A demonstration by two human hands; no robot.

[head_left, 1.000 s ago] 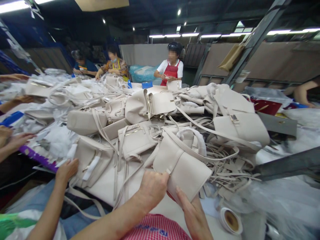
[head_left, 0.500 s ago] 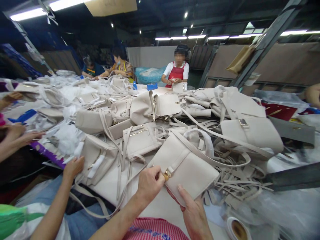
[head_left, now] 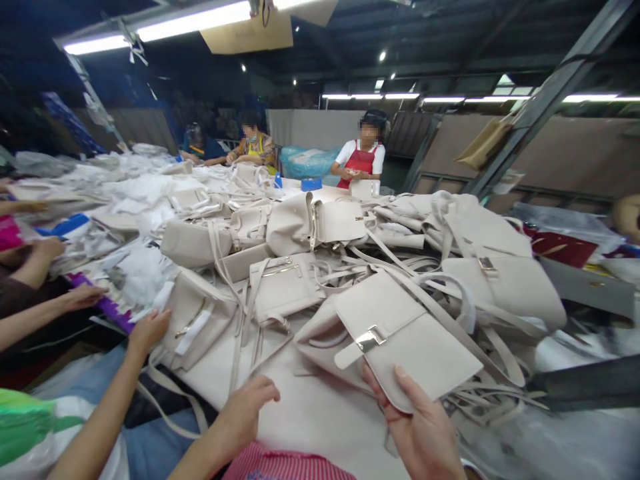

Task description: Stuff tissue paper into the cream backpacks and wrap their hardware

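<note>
A pale beige handbag point(head_left: 327, 337) lies tilted in front of me, its front flap point(head_left: 407, 333) raised off the body. My right hand point(head_left: 425, 420) grips the flap's lower edge, thumb on top and fingers beneath. On the flap, a strap tab runs through a shiny gold-coloured metal buckle point(head_left: 371, 339), and its rounded end sticks out past the edge. To the left, apart from the bag, my left hand point(head_left: 247, 403) hovers over the pale tabletop point(head_left: 295, 420), fingers loosely bent, holding nothing.
Similar beige bags point(head_left: 283, 283) and straps are heaped across the table. A neighbour's hand point(head_left: 150, 330) on the left touches another bag point(head_left: 200, 320); more hands work beyond it. Loose strap pieces point(head_left: 493, 413) and clear plastic point(head_left: 560, 433) lie at right. People sit or stand across the table.
My left hand has let go of the strap's clasp and drawn back to the left. My right hand has moved right with the flap, which now stands away from the bag body.
</note>
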